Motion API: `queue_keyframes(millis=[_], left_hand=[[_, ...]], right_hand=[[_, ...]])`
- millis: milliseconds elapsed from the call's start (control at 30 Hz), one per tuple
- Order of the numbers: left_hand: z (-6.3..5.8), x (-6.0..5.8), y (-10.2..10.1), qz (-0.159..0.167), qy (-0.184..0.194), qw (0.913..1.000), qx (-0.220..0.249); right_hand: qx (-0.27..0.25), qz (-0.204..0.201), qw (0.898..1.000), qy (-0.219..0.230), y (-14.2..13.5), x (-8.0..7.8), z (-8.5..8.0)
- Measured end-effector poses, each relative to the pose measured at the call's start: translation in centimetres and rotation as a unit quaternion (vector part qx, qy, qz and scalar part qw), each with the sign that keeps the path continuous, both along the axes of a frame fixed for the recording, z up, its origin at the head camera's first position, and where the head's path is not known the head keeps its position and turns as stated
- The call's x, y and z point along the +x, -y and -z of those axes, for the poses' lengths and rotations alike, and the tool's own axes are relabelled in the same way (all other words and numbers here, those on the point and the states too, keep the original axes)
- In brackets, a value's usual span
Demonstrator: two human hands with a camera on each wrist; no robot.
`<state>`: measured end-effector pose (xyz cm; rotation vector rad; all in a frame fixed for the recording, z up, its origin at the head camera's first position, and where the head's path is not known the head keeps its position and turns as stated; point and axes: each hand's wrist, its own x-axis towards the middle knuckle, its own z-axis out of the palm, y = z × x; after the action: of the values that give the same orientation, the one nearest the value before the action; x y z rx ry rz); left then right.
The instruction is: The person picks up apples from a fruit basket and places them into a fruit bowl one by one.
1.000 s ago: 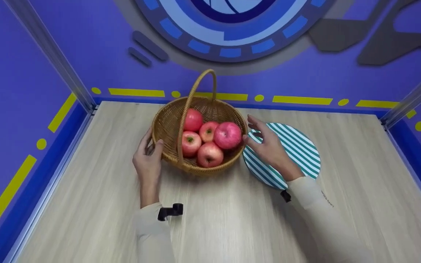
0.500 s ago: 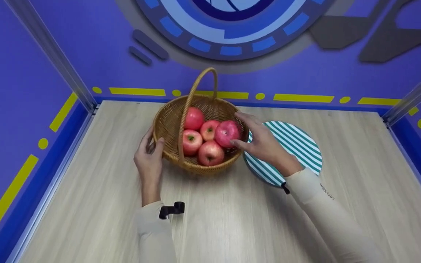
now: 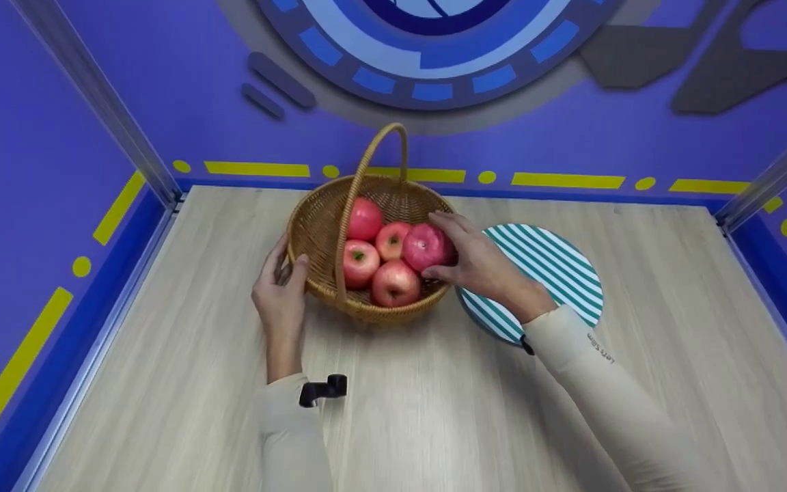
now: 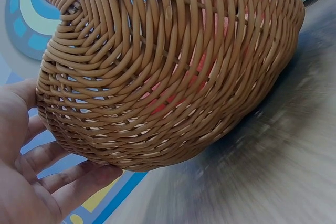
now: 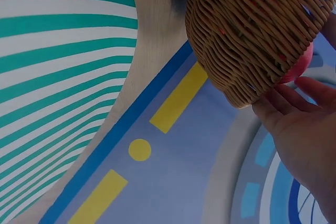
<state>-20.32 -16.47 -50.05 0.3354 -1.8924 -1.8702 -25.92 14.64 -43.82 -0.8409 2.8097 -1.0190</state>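
Observation:
A brown wicker basket (image 3: 387,314) with a tall arched handle (image 3: 359,178) stands on the wooden table and holds several red apples. My left hand (image 3: 280,301) holds the basket's left side, thumb over the rim and fingers against the outer weave; the left wrist view shows those fingers (image 4: 79,182) along the wicker. My right hand (image 3: 486,270) reaches over the right rim, its thumb and fingers curved round the rightmost apple (image 3: 426,244). In the right wrist view, this hand (image 5: 307,129) overlaps the rim, with part of the apple (image 5: 300,66) showing beyond the wicker.
A round green-and-white striped disc (image 3: 557,266) lies on the table (image 3: 421,410) right of the basket, partly under my right forearm. Blue panels (image 3: 161,82) with yellow markings close off the back and both sides. A black wrist device (image 3: 324,391) sits at my left cuff.
My right hand has moved left from beside the basket, over its rim, to the rightmost apple, its fingers closing round it. My left hand keeps its hold on the basket.

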Motion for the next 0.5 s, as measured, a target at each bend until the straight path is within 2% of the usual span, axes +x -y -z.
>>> queue_keyframes(millis=[167,500], left_hand=[[-0.02,-0.19,0.01,0.001,0.009,0.9999,0.008],[0.11,-0.08,0.06,-0.001,-0.009,0.9999,0.010]], right_hand=[[0.018,0.000,1.000,0.007,0.23,-0.01,-0.01],[0.019,0.016,1.000,0.001,0.70,-0.10,0.21]])
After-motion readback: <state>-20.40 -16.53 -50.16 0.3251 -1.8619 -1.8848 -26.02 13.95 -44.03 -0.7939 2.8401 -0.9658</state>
